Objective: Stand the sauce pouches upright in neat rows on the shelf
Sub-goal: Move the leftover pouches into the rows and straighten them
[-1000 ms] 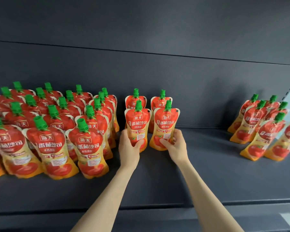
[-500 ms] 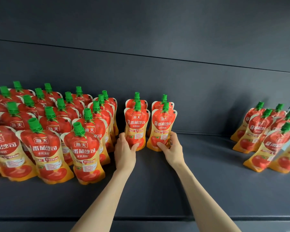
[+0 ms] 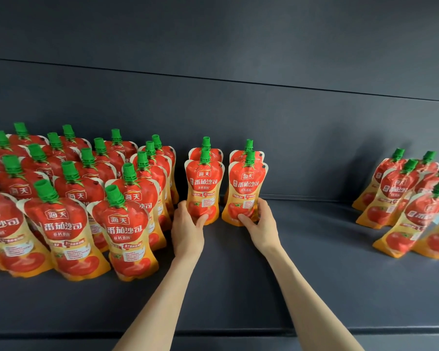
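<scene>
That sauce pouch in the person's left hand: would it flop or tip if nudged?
Probably soft, not stiff: the sauce pouch is glossy film, pinched in at its waist. It likely stands unaided, as the ungripped pouches beside it do. Pushed near its green cap, it might tip, being tall and narrow.

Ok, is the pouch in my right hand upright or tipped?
Upright: the red green-capped sauce pouch stands on its base on the dark shelf, cap uppermost, right hand holding its lower part.

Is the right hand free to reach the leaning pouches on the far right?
Probably, once it lets go: the right hand grips a pouch, but only bare shelf lies before the leaning pouches.
</scene>
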